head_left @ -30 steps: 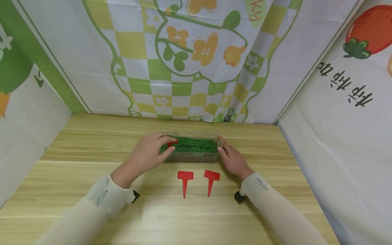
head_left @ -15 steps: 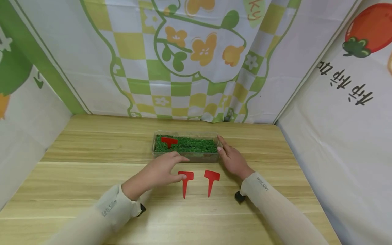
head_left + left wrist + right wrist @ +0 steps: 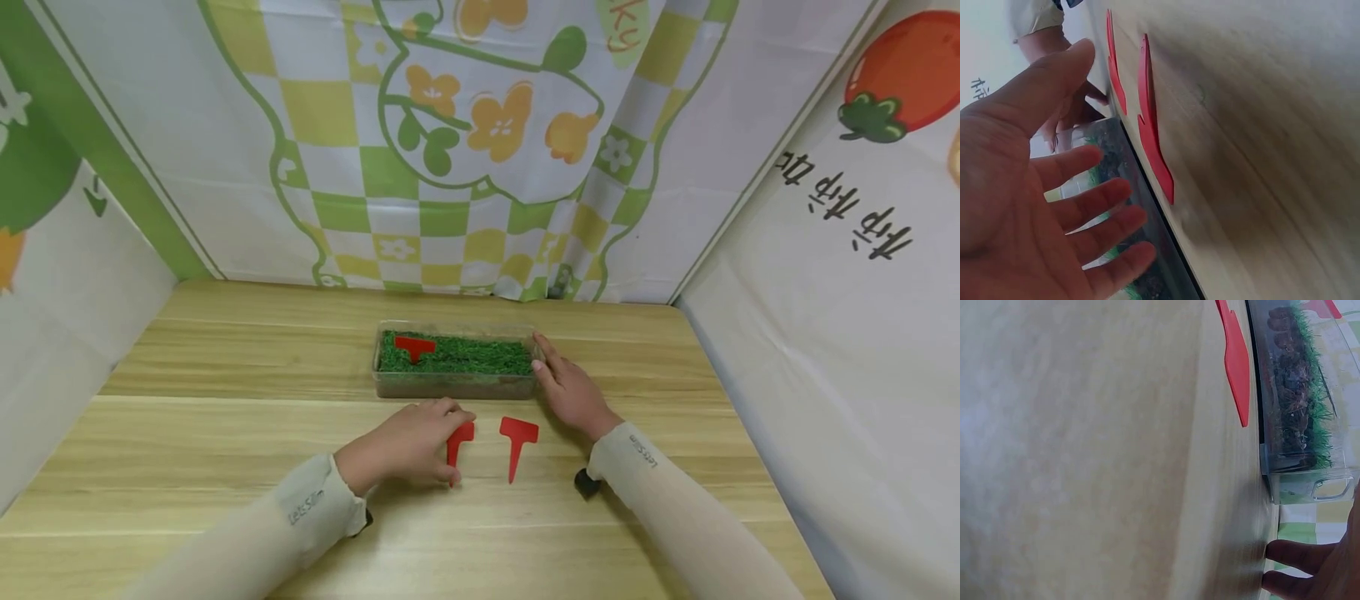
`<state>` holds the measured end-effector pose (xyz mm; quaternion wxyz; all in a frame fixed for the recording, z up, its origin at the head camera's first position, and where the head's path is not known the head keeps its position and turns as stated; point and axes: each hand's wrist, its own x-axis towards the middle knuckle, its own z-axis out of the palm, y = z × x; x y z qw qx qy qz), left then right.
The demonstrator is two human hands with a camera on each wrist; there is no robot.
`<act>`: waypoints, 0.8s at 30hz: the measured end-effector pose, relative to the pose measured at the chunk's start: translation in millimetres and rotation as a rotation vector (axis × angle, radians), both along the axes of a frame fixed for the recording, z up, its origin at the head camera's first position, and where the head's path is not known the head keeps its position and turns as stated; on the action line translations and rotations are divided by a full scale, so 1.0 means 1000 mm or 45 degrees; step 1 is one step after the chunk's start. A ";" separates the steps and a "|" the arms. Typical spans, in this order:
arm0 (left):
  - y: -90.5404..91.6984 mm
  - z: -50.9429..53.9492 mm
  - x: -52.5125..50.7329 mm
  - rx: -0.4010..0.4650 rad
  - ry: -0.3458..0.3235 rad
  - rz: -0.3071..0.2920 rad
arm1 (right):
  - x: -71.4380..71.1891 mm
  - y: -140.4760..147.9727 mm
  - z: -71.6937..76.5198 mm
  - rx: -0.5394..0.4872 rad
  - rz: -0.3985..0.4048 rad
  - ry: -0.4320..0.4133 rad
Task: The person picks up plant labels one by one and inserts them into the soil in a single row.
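Observation:
My left hand hovers over the left of two red T-shaped plant labels, with fingers spread and relaxed. That plant label lies on the table just beyond the fingertips in the left wrist view; the hand partly hides it in the head view. Another red plant label lies to its right. Behind them is a clear plastic box of dark soil and green grass. A third red label stands in the grass near the left end. My right hand is at the box's right end, fingers extended.
The wooden table runs back to a checked, flower-patterned curtain. Printed white side panels rise beyond the table's left and right edges.
My left hand has left the label standing in the grass and come down toward me, over the left label on the table. My right hand has stayed at the box's end.

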<state>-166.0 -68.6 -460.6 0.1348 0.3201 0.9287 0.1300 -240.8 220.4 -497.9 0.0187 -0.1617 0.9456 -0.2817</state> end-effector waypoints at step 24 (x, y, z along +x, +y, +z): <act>0.011 -0.004 0.005 -0.055 -0.017 0.015 | 0.001 -0.001 0.004 -0.006 -0.006 -0.008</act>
